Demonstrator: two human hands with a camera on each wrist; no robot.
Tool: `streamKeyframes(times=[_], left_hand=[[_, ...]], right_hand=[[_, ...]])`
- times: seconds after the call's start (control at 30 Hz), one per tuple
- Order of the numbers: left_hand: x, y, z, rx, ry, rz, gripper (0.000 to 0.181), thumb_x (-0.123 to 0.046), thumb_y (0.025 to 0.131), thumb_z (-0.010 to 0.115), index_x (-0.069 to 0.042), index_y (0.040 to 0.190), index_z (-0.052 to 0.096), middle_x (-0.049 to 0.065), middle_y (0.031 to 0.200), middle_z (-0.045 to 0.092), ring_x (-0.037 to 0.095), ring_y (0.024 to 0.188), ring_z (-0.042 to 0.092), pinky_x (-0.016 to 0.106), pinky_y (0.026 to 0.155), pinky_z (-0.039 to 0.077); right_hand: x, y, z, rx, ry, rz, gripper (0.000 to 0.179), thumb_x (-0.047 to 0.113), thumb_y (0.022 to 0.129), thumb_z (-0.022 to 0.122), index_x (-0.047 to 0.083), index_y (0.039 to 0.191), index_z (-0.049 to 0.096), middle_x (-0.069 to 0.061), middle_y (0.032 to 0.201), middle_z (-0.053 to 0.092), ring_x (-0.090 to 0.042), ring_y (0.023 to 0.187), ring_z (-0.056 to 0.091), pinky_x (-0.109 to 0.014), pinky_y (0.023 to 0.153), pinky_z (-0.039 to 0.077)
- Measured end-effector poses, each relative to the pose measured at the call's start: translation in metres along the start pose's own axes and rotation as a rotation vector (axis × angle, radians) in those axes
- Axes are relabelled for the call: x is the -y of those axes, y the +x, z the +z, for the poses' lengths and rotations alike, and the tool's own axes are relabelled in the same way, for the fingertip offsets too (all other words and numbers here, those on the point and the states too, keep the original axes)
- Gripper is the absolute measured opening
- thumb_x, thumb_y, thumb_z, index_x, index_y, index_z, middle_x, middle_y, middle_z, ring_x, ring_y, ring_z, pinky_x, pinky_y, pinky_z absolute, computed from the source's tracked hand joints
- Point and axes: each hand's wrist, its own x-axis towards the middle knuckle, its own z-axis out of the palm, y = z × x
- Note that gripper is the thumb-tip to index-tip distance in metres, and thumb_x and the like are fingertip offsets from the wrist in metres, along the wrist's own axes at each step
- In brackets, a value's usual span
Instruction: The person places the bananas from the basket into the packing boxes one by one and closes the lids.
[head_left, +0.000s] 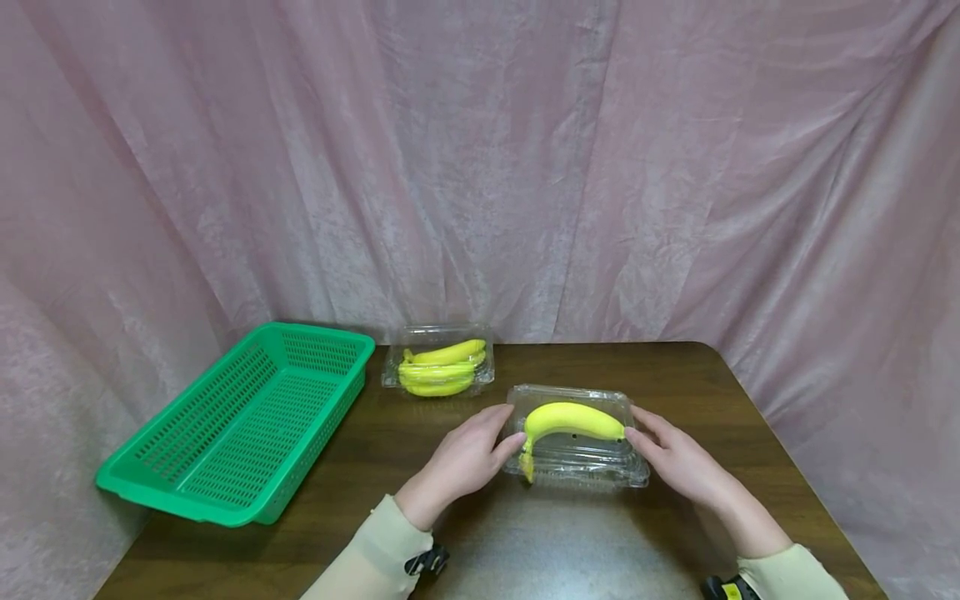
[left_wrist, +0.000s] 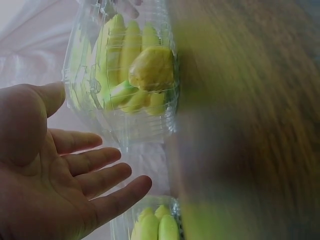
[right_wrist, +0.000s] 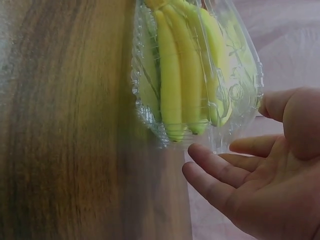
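A clear plastic clamshell box (head_left: 581,467) lies on the table between my two hands. From the head view one curved yellow banana (head_left: 573,417) shows at it, its stem toward the front left. Both wrist views show several bananas (right_wrist: 172,85) inside the clear plastic. My left hand (head_left: 468,450) is at the box's left side, fingers extended, thumb by the upper edge. At the right side is my right hand (head_left: 686,462), its fingers loosely extended and its thumb near the banana's tip. Neither hand curls round the box.
A second clear clamshell (head_left: 487,371) with several bananas (head_left: 438,375) stands behind, near the table's back edge. On the left lies a green slotted basket (head_left: 262,442). A pink curtain (head_left: 525,167) hangs behind the brown wooden table (head_left: 637,367).
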Motion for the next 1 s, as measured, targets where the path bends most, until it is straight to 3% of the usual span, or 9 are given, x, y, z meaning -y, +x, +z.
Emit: streamKeyframes(times=[0.37,0.67,0.9,1.0], left_hand=[[0.003,0.011,0.007,0.013,-0.047,-0.052,0.068,-0.054,0.105,0.043,-0.009,0.155,0.040,0.010,0.157,0.042,0.025,0.143,0.039,0.047,0.113,0.036],[0.003,0.021,0.009,-0.025,-0.041,-0.097,0.066,-0.054,0.105,0.042,-0.010,0.155,0.041,0.009,0.157,0.041,0.026,0.143,0.040,0.049,0.111,0.037],[0.003,0.016,0.007,-0.005,-0.041,-0.110,0.065,-0.055,0.105,0.042,-0.012,0.154,0.043,0.009,0.154,0.046,0.028,0.139,0.045,0.050,0.109,0.039],[0.005,0.012,0.005,0.010,-0.040,-0.103,0.063,-0.054,0.105,0.044,-0.014,0.153,0.044,0.008,0.152,0.047,0.027,0.138,0.046,0.050,0.109,0.039]], right_hand=[[-0.004,0.016,0.000,0.011,0.031,0.033,0.070,0.046,0.108,0.042,-0.001,0.157,0.028,-0.026,0.158,0.031,-0.047,0.145,0.028,-0.065,0.110,0.029],[-0.007,0.029,0.002,-0.034,0.071,0.036,0.068,0.043,0.109,0.042,-0.002,0.157,0.027,-0.026,0.159,0.029,-0.045,0.146,0.025,-0.063,0.112,0.026],[0.000,0.019,0.003,-0.087,0.046,0.040,0.074,0.051,0.106,0.043,-0.001,0.157,0.030,-0.028,0.157,0.033,-0.045,0.135,0.044,-0.061,0.105,0.039],[0.003,0.009,0.003,-0.089,0.029,0.020,0.068,0.048,0.108,0.042,0.000,0.156,0.033,-0.026,0.156,0.035,-0.045,0.137,0.041,-0.062,0.106,0.037]])
